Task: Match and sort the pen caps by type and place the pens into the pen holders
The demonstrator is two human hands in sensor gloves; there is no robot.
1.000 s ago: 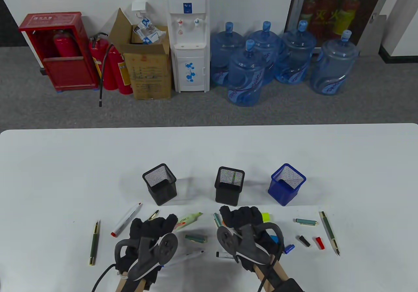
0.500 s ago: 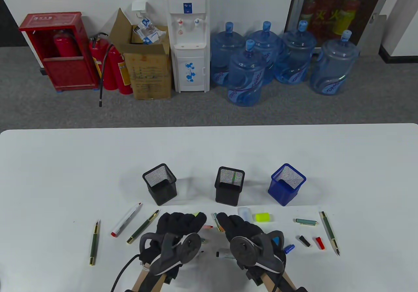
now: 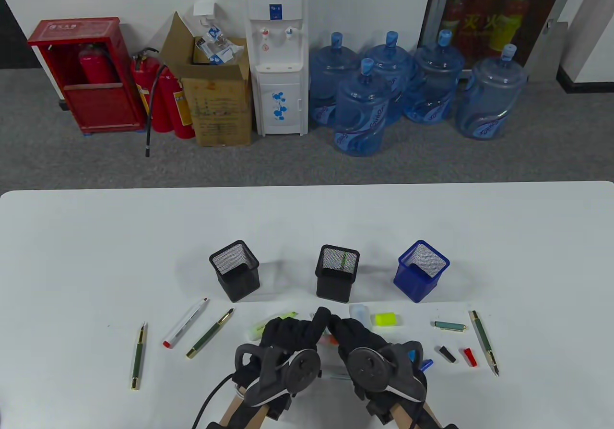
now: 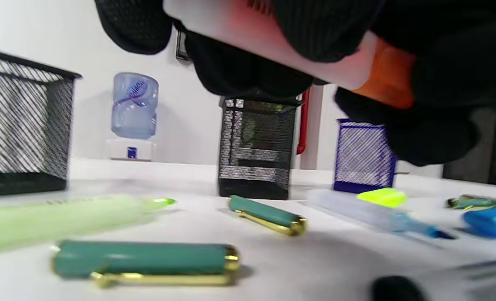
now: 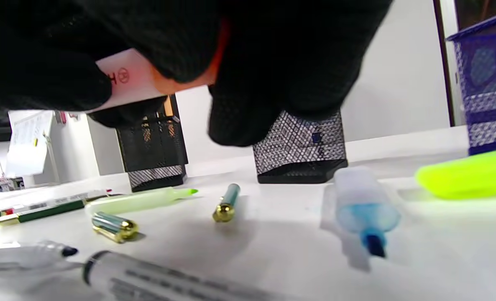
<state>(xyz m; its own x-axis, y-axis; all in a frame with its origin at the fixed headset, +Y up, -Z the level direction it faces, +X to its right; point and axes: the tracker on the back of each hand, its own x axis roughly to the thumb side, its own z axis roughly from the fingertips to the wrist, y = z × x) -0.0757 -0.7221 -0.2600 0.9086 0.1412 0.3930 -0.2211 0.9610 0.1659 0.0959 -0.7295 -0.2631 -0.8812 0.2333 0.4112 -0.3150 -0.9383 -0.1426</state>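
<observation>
My two hands meet above the table in front of the middle black holder (image 3: 337,271). The left hand (image 3: 314,327) grips the white body of an orange highlighter (image 4: 273,46). The right hand (image 3: 336,327) pinches its orange cap (image 4: 388,81), which sits against the body's end; the same highlighter (image 5: 135,81) shows under the right fingers. A second black holder (image 3: 235,275) stands left and a blue holder (image 3: 421,269) right. The middle holder has a green pen inside. Under the hands lie a green highlighter (image 3: 271,322) and teal caps with gold clips (image 4: 147,259).
Left of the hands lie a green pen (image 3: 138,357), a white marker with a red tip (image 3: 185,323) and a green-gold pen (image 3: 210,333). To the right are a clear cap (image 3: 360,313), a yellow cap (image 3: 385,319), a teal cap (image 3: 450,325), black (image 3: 446,353) and red (image 3: 470,356) caps, and another green pen (image 3: 483,341).
Both hands moved inward until their fingertips met, bringing the highlighter body and the orange cap together. The left hand's shift right uncovered the green-gold pen and green highlighter.
</observation>
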